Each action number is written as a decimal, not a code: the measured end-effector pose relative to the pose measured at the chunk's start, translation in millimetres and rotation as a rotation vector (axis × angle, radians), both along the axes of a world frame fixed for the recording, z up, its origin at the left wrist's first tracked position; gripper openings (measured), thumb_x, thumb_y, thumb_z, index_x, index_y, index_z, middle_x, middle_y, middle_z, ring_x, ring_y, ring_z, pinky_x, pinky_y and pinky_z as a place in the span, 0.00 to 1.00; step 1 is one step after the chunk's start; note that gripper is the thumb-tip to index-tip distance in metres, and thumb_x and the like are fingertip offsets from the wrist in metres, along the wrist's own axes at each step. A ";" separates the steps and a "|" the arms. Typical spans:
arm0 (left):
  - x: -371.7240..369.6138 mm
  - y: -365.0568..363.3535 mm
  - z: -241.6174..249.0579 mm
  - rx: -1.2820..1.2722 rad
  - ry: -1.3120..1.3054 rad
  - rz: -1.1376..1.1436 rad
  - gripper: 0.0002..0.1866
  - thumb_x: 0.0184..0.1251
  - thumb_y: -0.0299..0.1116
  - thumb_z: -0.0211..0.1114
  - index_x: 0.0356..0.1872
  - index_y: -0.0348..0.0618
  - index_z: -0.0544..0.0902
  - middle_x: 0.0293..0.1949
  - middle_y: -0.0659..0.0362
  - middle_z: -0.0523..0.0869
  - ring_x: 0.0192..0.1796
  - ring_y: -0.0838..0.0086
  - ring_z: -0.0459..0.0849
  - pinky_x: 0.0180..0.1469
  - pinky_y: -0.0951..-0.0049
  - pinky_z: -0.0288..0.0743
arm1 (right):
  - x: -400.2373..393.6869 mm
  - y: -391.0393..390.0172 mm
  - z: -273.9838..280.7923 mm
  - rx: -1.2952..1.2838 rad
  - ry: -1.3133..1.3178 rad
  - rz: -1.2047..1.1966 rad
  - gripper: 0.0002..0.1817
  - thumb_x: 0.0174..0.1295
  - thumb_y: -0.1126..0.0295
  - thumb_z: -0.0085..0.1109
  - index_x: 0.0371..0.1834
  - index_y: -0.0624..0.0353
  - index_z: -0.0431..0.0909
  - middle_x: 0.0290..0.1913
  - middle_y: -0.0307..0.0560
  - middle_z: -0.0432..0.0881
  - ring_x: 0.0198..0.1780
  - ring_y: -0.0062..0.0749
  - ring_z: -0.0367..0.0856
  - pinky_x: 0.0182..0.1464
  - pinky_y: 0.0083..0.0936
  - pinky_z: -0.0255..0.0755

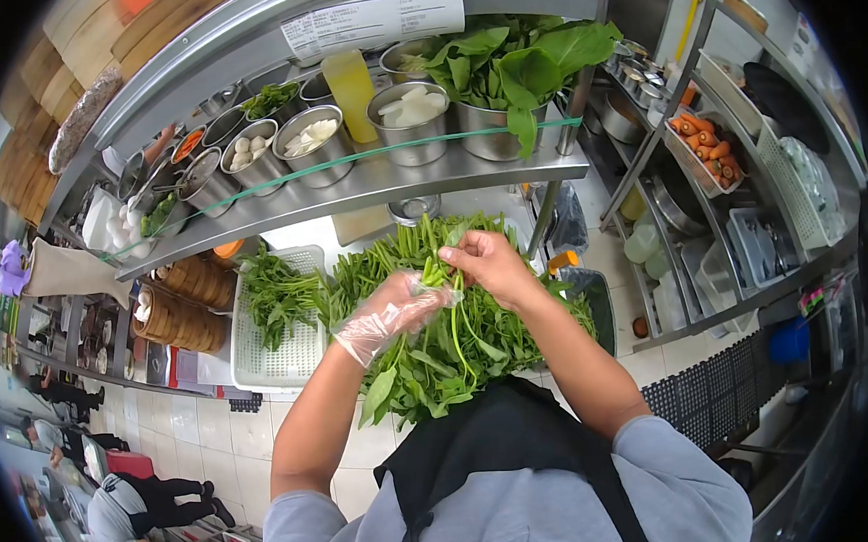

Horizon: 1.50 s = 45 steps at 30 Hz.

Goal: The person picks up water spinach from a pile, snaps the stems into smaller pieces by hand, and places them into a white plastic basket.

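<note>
A big heap of water spinach (497, 341), with long green stems and leaves, lies in front of me. Above it my left hand (395, 312), in a clear plastic glove, is closed around a few stems (434, 274). My right hand (491, 266) is bare and pinches a stem at the top of that bunch, thumb against fingers. Both hands are close together, almost touching. Left of the heap stands a white perforated basket (255, 375) with picked leafy tops (276, 297) in it.
A steel shelf (371, 184) crosses above the heap, bearing metal pots of cut vegetables (414, 110) and large leafy greens (522, 70). Bamboo steamers (176, 319) stand at left. A rack with a carrot basket (707, 149) is at right. Another person (123, 513) bends at lower left.
</note>
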<state>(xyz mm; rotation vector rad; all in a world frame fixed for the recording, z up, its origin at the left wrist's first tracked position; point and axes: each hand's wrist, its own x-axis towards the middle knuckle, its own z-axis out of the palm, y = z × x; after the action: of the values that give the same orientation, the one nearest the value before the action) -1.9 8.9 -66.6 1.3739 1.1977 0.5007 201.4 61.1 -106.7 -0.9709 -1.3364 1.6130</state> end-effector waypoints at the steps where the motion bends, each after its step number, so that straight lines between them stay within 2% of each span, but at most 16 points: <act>1: 1.6 2.0 -7.0 -0.018 0.037 0.043 0.18 0.69 0.48 0.72 0.32 0.43 0.82 0.21 0.67 0.75 0.22 0.81 0.71 0.24 0.75 0.63 | -0.2 -0.2 -4.6 -0.032 0.022 -0.007 0.13 0.70 0.63 0.70 0.36 0.61 0.80 0.30 0.39 0.84 0.26 0.19 0.78 0.28 0.20 0.73; 4: 4.4 -1.0 -6.0 0.004 0.092 0.049 0.19 0.69 0.48 0.72 0.29 0.44 0.80 0.21 0.69 0.73 0.21 0.82 0.68 0.23 0.72 0.61 | -1.5 -4.6 -12.5 -0.074 0.045 -0.053 0.12 0.69 0.65 0.71 0.36 0.61 0.81 0.32 0.39 0.85 0.28 0.19 0.80 0.29 0.20 0.74; 8: 14.8 -7.4 -14.7 0.193 0.092 0.108 0.21 0.68 0.48 0.73 0.37 0.35 0.84 0.23 0.65 0.78 0.26 0.77 0.74 0.30 0.67 0.71 | -0.5 -10.6 -24.6 -0.116 0.051 -0.130 0.11 0.68 0.66 0.72 0.37 0.61 0.81 0.34 0.42 0.87 0.32 0.21 0.85 0.31 0.20 0.79; 9: 16.5 -10.0 -15.9 0.249 0.115 0.136 0.19 0.67 0.44 0.73 0.31 0.36 0.81 0.23 0.65 0.78 0.28 0.80 0.71 0.30 0.67 0.69 | 0.2 -12.3 -24.5 -0.116 0.051 -0.132 0.11 0.68 0.66 0.72 0.37 0.61 0.81 0.34 0.42 0.87 0.32 0.21 0.85 0.31 0.20 0.79; 14: 11.5 -4.6 -36.1 0.277 0.207 0.060 0.11 0.62 0.37 0.70 0.36 0.40 0.84 0.26 0.64 0.80 0.29 0.80 0.73 0.31 0.68 0.71 | 1.2 -22.9 -34.2 -0.137 0.165 -0.103 0.10 0.68 0.69 0.71 0.39 0.63 0.80 0.36 0.43 0.87 0.37 0.25 0.88 0.34 0.21 0.85; 17: -5.7 1.3 -62.4 0.091 -0.085 0.589 0.11 0.62 0.40 0.69 0.39 0.44 0.84 0.30 0.62 0.81 0.29 0.74 0.75 0.35 0.69 0.72 | 9.8 -23.9 -47.1 -0.169 0.224 -0.147 0.09 0.70 0.69 0.69 0.42 0.62 0.80 0.38 0.42 0.87 0.40 0.28 0.89 0.41 0.27 0.85; 20: -30.9 2.6 -38.4 0.132 -0.171 0.615 0.15 0.68 0.44 0.68 0.43 0.43 0.83 0.28 0.62 0.78 0.28 0.76 0.74 0.34 0.71 0.72 | 23.9 -22.5 -55.2 -0.242 0.294 -0.195 0.09 0.72 0.69 0.65 0.47 0.60 0.78 0.42 0.42 0.84 0.41 0.28 0.87 0.43 0.29 0.82; 22: -36.1 3.9 -35.9 0.132 -0.378 0.504 0.17 0.72 0.47 0.66 0.42 0.43 0.83 0.26 0.64 0.75 0.27 0.79 0.72 0.32 0.73 0.71 | 34.4 -22.4 -65.5 -0.290 0.321 -0.203 0.09 0.73 0.68 0.63 0.50 0.59 0.76 0.43 0.41 0.81 0.40 0.27 0.85 0.43 0.28 0.80; 24: -37.0 2.6 -29.1 0.040 -0.094 0.340 0.19 0.74 0.49 0.65 0.43 0.41 0.83 0.28 0.62 0.78 0.28 0.78 0.75 0.31 0.72 0.73 | 41.9 -15.9 -74.3 -0.406 0.277 -0.168 0.10 0.71 0.67 0.58 0.51 0.58 0.73 0.43 0.40 0.74 0.35 0.23 0.76 0.36 0.23 0.72; 25: -31.8 6.0 -27.6 -0.014 0.001 0.207 0.32 0.69 0.60 0.68 0.55 0.39 0.82 0.32 0.55 0.84 0.31 0.72 0.80 0.39 0.68 0.81 | 37.9 -18.5 -67.3 -0.449 0.296 -0.215 0.09 0.68 0.66 0.56 0.47 0.56 0.72 0.35 0.36 0.70 0.28 0.22 0.67 0.33 0.23 0.67; 26: -15.3 1.6 -31.3 -0.037 0.169 0.171 0.35 0.69 0.59 0.68 0.60 0.36 0.82 0.34 0.51 0.87 0.35 0.69 0.84 0.48 0.62 0.82 | 39.3 -15.3 -68.1 -0.448 0.294 -0.207 0.09 0.68 0.66 0.56 0.47 0.56 0.72 0.35 0.36 0.70 0.28 0.22 0.67 0.33 0.23 0.67; 29: 0.1 2.5 -83.0 0.174 0.431 -0.118 0.33 0.69 0.58 0.68 0.57 0.35 0.84 0.39 0.46 0.89 0.40 0.65 0.86 0.53 0.61 0.81 | 47.2 -3.9 -85.6 -0.353 0.047 -0.106 0.15 0.68 0.61 0.64 0.48 0.57 0.73 0.24 0.29 0.68 0.24 0.20 0.65 0.28 0.22 0.63; 32: 14.9 -4.0 -58.9 0.180 0.555 -0.108 0.28 0.69 0.56 0.69 0.48 0.36 0.88 0.42 0.44 0.90 0.42 0.62 0.86 0.51 0.63 0.80 | 43.5 -2.3 -72.1 -0.143 -0.272 -0.245 0.19 0.66 0.56 0.70 0.48 0.58 0.77 0.27 0.32 0.74 0.23 0.13 0.64 0.23 0.19 0.56; 38: 13.2 1.6 1.4 -0.015 0.308 -0.218 0.24 0.66 0.49 0.75 0.47 0.37 0.86 0.37 0.55 0.88 0.41 0.73 0.83 0.48 0.69 0.77 | 44.5 -4.1 -19.2 -0.225 0.053 0.112 0.19 0.67 0.53 0.71 0.49 0.55 0.82 0.28 0.29 0.75 0.20 0.11 0.60 0.23 0.18 0.53; 44: -53.9 9.0 53.1 0.311 0.227 0.101 0.16 0.68 0.44 0.74 0.48 0.43 0.88 0.38 0.63 0.89 0.39 0.78 0.82 0.46 0.73 0.76 | 65.3 9.1 22.8 -0.234 0.273 -0.374 0.14 0.68 0.56 0.70 0.41 0.54 0.79 0.31 0.30 0.75 0.19 0.13 0.61 0.21 0.15 0.51; 45: -70.9 9.9 59.7 0.288 0.247 0.189 0.14 0.68 0.42 0.73 0.46 0.44 0.88 0.36 0.66 0.87 0.37 0.79 0.80 0.44 0.74 0.74 | 81.4 13.8 17.4 -0.218 0.396 -0.277 0.13 0.69 0.59 0.68 0.43 0.55 0.80 0.33 0.33 0.77 0.19 0.13 0.63 0.18 0.15 0.52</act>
<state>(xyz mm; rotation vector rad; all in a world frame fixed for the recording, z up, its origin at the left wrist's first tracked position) -72.8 18.8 -6.9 1.6090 1.5110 0.6712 282.8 74.9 -89.3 -0.8604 -0.7374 1.6489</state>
